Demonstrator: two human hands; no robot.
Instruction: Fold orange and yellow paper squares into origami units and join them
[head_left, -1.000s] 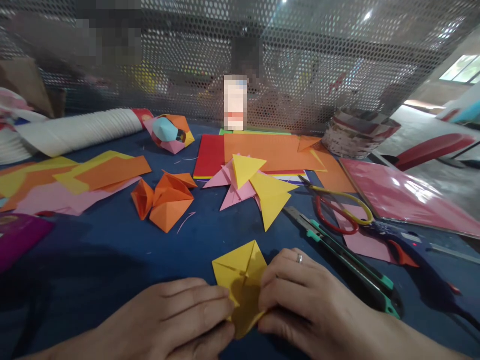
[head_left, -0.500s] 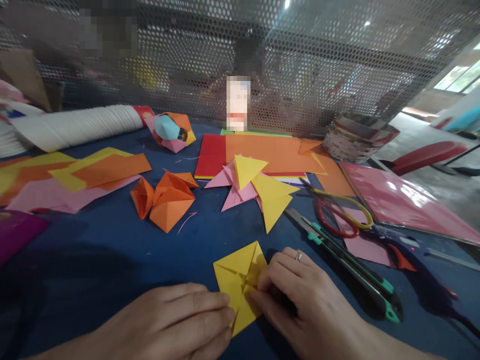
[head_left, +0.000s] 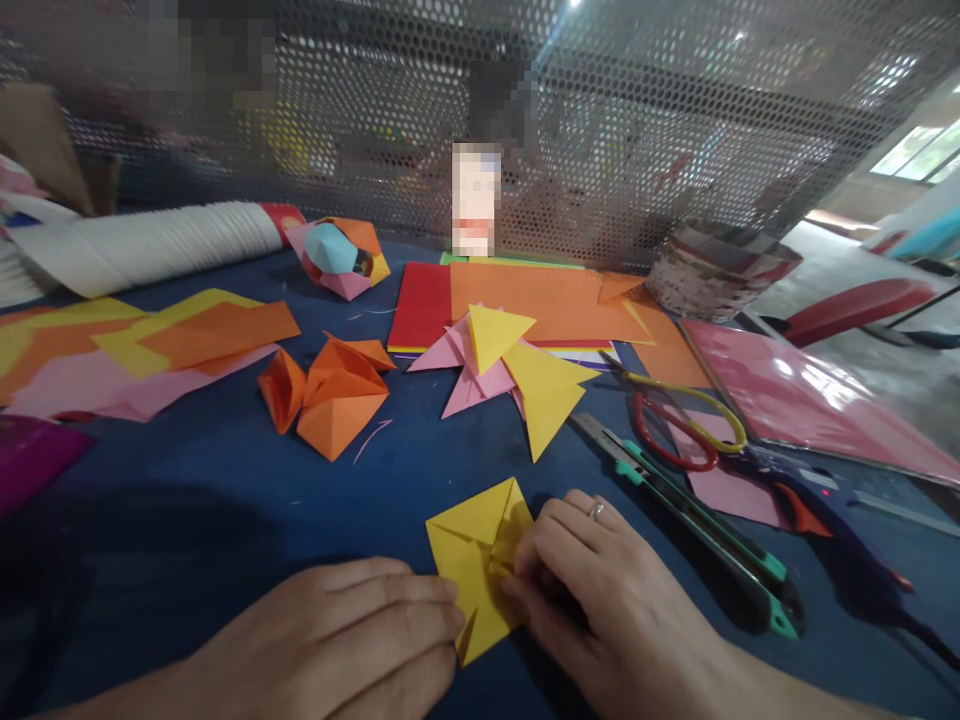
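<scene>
A square of yellow folded paper (head_left: 472,545) lies on the blue tabletop, its flaps folded toward the middle. Flat and outstretched, the fingers of my left hand (head_left: 345,635) rest at its left edge, fingertips just on the paper. My right hand (head_left: 592,590), with a ring on one finger, pinches the paper's right side near the centre; its fingertips partly cover the flap there. Beyond the square lie yellow folded triangles (head_left: 544,390) on pink folded pieces (head_left: 487,380). To their left sit orange folded paper pieces (head_left: 341,400).
At right lie a box cutter (head_left: 690,530) with its blade out, scissors (head_left: 675,440) with red and yellow handles, and a blue glue gun (head_left: 810,490). Paper sheets (head_left: 547,300) and a woven basket (head_left: 720,270) stand before a perforated metal panel (head_left: 390,130). Loose paper (head_left: 217,335) lies left.
The creases in the lower half of the yellow square look different, with the lower flaps lying more together. My left fingertips have drawn slightly left; my right hand stays at the paper's right side.
</scene>
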